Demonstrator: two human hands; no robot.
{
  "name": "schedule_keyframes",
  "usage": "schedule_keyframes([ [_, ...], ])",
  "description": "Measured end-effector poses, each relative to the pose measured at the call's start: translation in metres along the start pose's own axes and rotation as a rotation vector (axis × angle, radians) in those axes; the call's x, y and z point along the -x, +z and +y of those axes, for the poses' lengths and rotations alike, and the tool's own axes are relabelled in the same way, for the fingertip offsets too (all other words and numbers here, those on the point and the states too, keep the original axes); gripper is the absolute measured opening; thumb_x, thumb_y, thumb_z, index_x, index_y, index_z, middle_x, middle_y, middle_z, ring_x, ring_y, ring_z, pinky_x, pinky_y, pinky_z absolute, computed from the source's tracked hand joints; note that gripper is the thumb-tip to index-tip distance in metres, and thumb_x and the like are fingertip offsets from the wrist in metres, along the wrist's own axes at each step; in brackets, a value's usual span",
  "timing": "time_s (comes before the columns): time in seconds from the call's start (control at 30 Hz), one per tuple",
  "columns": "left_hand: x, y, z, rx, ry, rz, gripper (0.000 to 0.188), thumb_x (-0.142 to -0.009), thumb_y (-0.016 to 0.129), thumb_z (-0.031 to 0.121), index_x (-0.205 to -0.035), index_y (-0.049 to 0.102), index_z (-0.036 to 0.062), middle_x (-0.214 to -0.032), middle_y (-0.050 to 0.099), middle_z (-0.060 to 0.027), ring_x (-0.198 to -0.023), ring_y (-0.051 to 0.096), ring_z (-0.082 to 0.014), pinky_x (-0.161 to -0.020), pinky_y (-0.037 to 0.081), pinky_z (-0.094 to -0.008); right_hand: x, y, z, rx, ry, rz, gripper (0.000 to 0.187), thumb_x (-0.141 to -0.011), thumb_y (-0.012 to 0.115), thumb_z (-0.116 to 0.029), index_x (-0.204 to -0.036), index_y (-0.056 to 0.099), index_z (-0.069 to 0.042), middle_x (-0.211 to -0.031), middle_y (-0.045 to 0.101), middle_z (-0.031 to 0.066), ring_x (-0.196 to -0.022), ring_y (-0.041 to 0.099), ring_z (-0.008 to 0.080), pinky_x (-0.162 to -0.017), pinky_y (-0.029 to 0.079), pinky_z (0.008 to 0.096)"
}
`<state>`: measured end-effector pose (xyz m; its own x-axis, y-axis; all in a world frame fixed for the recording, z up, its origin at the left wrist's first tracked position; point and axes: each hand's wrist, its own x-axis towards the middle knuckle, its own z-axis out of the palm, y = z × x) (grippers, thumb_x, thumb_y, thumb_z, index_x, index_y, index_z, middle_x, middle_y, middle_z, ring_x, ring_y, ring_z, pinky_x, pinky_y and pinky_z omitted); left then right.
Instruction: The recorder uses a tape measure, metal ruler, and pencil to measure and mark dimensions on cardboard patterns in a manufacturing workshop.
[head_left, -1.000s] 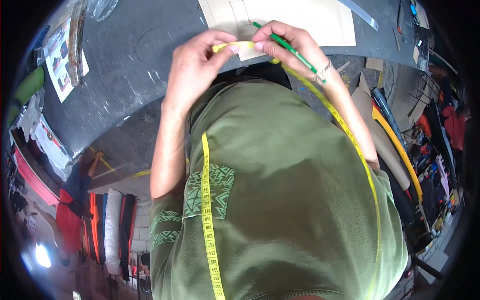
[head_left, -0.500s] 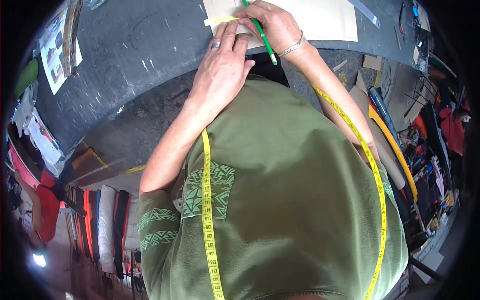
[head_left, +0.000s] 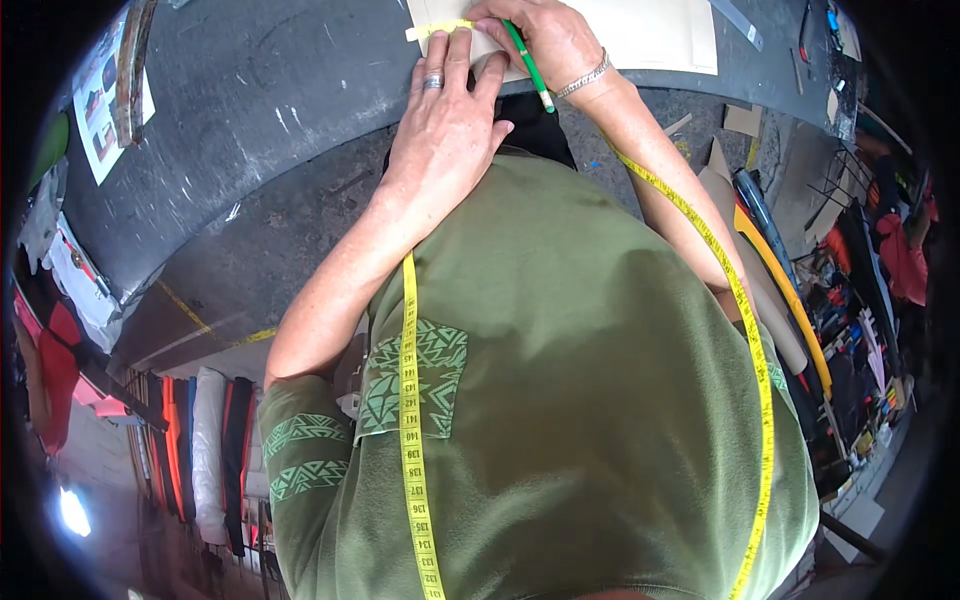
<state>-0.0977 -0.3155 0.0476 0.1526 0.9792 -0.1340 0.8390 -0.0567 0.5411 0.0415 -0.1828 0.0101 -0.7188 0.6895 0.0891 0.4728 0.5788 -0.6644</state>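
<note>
A sheet of cream paper or card (head_left: 655, 40) lies on the dark table in front of me. My left hand (head_left: 450, 115) presses flat on its left part, fingers stretched and slightly apart, a ring on one of them. Just beyond those fingertips is a short yellow strip (head_left: 440, 30) that looks like the end of a tape measure. My right hand (head_left: 550, 45) holds a green pencil (head_left: 532, 68), its eraser end toward me. Its fingertips meet the strip's right end; the pencil's tip is hidden. A yellow tape measure (head_left: 411, 400) hangs down both sides of my green shirt.
On the dark table (head_left: 260, 80) stand a rusty metal bar (head_left: 133, 75) over a printed sheet (head_left: 98, 120) at left and a clear ruler (head_left: 738, 25) at right. Fabric rolls (head_left: 208, 450) stand lower left. A person in red (head_left: 58, 375) is at far left.
My view has shifted slightly, and both hands sit a little higher in it. The pencil has slid lower in my right hand's grip or tilted slightly; the left hand still presses flat.
</note>
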Motion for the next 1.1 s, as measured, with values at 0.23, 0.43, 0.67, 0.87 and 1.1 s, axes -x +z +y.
schedule_keyframes([
  [0.23,-0.001,0.003,0.0,-0.041,0.002,0.009,0.072,-0.089,0.078,0.023,-0.149,0.044,0.004,-0.152,0.034,-0.0297,-0.147,0.032,-0.0483,-0.121,0.034,-0.0537,0.001,0.001,0.0,-0.019,0.012,0.02,0.012,-0.094,0.065,-0.01,-0.103,0.07,-0.004,-0.091,0.065,0.0167,-0.085,0.066,0.0392,-0.075,0.054,0.0435],
  [0.43,-0.002,0.004,0.001,-0.031,0.002,0.037,0.067,-0.087,0.079,0.022,-0.144,0.049,0.0019,-0.149,0.037,-0.0297,-0.145,0.033,-0.0478,-0.119,0.034,-0.0561,0.002,0.004,0.003,-0.029,-0.006,0.043,0.012,-0.094,0.065,-0.009,-0.103,0.07,-0.003,-0.091,0.065,0.0173,-0.084,0.066,0.0394,-0.075,0.054,0.0438],
  [0.67,-0.002,0.005,0.002,-0.023,-0.007,0.032,0.067,-0.087,0.079,0.023,-0.143,0.048,0.0022,-0.15,0.036,-0.0306,-0.145,0.033,-0.0491,-0.119,0.033,-0.0576,0.002,0.004,0.004,-0.015,-0.005,0.046,0.012,-0.092,0.066,-0.008,-0.103,0.071,-0.003,-0.09,0.065,0.0174,-0.083,0.066,0.0385,-0.073,0.054,0.0433],
  [0.87,-0.005,0.007,0.002,-0.02,-0.009,0.017,0.068,-0.088,0.078,0.022,-0.145,0.047,0.0025,-0.151,0.034,-0.0326,-0.145,0.031,-0.0532,-0.119,0.032,-0.0601,0.002,-0.002,0.005,-0.023,0.015,0.082,0.01,-0.09,0.067,-0.007,-0.099,0.07,-0.002,-0.086,0.065,0.0175,-0.081,0.065,0.0386,-0.072,0.054,0.0436],
  [1.1,-0.004,0.008,0.004,-0.038,-0.016,0.001,0.068,-0.087,0.078,0.022,-0.145,0.047,0.0025,-0.151,0.033,-0.0343,-0.144,0.031,-0.054,-0.118,0.031,-0.062,0.006,-0.018,0.012,-0.043,0.091,0.111,0.007,-0.089,0.07,-0.008,-0.093,0.07,-0.003,-0.085,0.067,0.0173,-0.08,0.066,0.0386,-0.072,0.054,0.044],
])
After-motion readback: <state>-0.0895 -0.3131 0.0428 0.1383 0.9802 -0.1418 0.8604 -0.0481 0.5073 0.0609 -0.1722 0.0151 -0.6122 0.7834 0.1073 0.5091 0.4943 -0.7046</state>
